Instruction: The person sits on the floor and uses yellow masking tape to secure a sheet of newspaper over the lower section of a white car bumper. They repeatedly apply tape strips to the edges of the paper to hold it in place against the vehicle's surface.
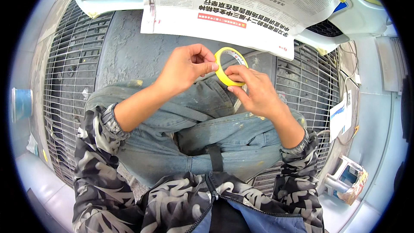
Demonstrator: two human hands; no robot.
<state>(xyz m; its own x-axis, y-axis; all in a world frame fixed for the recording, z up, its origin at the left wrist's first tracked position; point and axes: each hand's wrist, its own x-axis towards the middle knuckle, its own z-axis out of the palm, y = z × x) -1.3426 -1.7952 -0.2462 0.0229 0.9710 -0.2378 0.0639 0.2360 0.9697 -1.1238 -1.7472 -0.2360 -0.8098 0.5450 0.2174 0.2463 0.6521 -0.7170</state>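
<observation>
A roll of yellow masking tape is held up in front of me, above my crossed legs. My right hand grips it from the right, fingers reaching into the white core and thumb against the lower rim. At the roll's left edge, the thumb and forefinger of my left hand are pinched together on the tape; its other fingers are curled in. Whether a loose tape end is between the fingertips is too small to make out. Beyond the hands hangs a newspaper sheet, fixed over a white car bumper.
Metal floor grating runs along both sides of a grey floor strip. To the right stand a small white stool and some paper sheets by a cable. A blue-and-white bucket sits at the far left.
</observation>
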